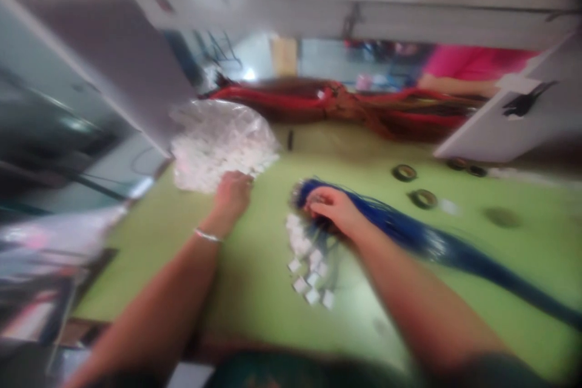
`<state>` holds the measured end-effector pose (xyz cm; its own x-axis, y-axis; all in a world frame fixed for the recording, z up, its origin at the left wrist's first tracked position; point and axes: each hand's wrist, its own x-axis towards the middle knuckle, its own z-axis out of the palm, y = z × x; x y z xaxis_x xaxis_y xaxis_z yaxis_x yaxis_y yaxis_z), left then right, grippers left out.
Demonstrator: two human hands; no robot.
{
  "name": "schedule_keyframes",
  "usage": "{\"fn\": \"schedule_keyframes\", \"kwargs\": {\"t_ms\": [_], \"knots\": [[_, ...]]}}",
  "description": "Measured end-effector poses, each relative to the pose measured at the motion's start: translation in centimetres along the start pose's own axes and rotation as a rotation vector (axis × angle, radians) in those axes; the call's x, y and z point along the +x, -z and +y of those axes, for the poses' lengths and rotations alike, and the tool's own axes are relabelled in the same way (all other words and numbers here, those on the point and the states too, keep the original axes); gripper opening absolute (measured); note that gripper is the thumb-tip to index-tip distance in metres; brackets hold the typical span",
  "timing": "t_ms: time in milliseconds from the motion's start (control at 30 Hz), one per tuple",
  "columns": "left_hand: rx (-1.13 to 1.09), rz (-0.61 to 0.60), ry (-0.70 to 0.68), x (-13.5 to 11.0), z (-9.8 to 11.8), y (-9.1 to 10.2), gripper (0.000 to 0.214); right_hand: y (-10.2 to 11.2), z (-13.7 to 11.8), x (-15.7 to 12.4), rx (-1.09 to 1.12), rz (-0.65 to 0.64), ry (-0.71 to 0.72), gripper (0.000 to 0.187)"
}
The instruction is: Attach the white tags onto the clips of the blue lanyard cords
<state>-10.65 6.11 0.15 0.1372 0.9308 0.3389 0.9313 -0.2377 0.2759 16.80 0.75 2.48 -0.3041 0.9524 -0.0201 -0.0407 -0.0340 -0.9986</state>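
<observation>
My left hand is at the front edge of a clear plastic bag with many small white connectors in it. Its fingers curl down at the pile; blur and the back of the hand hide what they hold. My right hand is closed in a pinch at the near end of a long bundle of blue wires, gripping wire there. Below that hand, wires fitted with white connectors lie fanned out on the green tabletop.
Rolls of dark tape lie on the right, by a small white piece. A red and brown wire bundle runs along the back. Grey uprights flank the bench. Behind it is a person in a pink top.
</observation>
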Motion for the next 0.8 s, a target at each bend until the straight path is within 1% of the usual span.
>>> {"fn": "schedule_keyframes", "kwargs": {"t_ms": [67, 133, 300, 400, 467, 533, 567, 600, 667, 700, 767, 800], "knots": [[-0.018, 0.007, -0.005, 0.1, -0.3, -0.1, 0.026, 0.1, -0.4, -0.1, -0.065, -0.012, -0.007, 0.014], [-0.022, 0.005, -0.028, 0.1, -0.6, -0.1, 0.027, 0.2, -0.8, -0.2, -0.133, -0.014, -0.026, 0.014], [-0.021, 0.004, -0.053, 0.0, -0.9, 0.1, 0.027, 0.0, -1.4, -0.3, -0.223, 0.026, -0.067, 0.012], [-0.062, 0.081, -0.024, -0.3, -0.2, 0.7, 0.028, -0.2, -1.4, -0.3, -0.237, 0.070, -0.070, 0.009], [-0.152, 0.151, 0.010, -0.8, 1.0, 1.1, 0.028, -0.4, -1.2, -0.4, -0.231, 0.118, -0.076, 0.012], [-0.352, 0.173, 0.075, -1.4, 2.7, 1.3, 0.029, -0.6, -1.0, -0.4, -0.259, 0.173, -0.068, 0.015], [-0.494, 0.148, 0.128, -1.8, 3.7, 1.2, 0.029, -0.8, -0.9, -0.5, -0.290, 0.195, -0.052, 0.016], [-0.652, 0.096, 0.201, -2.2, 4.7, 1.1, 0.029, -1.0, -0.7, -0.5, -0.327, 0.216, -0.030, 0.016], [-0.970, -0.057, 0.365, -2.9, 6.7, 0.6, 0.033, -1.3, -0.5, -0.5, -0.392, 0.238, 0.022, 0.015], [-1.122, -0.124, 0.419, -3.3, 7.5, 0.3, 0.034, -1.4, -0.4, -0.5, -0.413, 0.237, 0.045, 0.014], [-1.363, -0.227, 0.460, -3.7, 8.6, -0.3, 0.035, -1.7, -0.2, -0.5, -0.436, 0.219, 0.082, 0.013], [-1.443, -0.258, 0.462, -3.9, 8.9, -0.5, 0.035, -1.8, -0.1, -0.6, -0.444, 0.204, 0.099, 0.013]]}}
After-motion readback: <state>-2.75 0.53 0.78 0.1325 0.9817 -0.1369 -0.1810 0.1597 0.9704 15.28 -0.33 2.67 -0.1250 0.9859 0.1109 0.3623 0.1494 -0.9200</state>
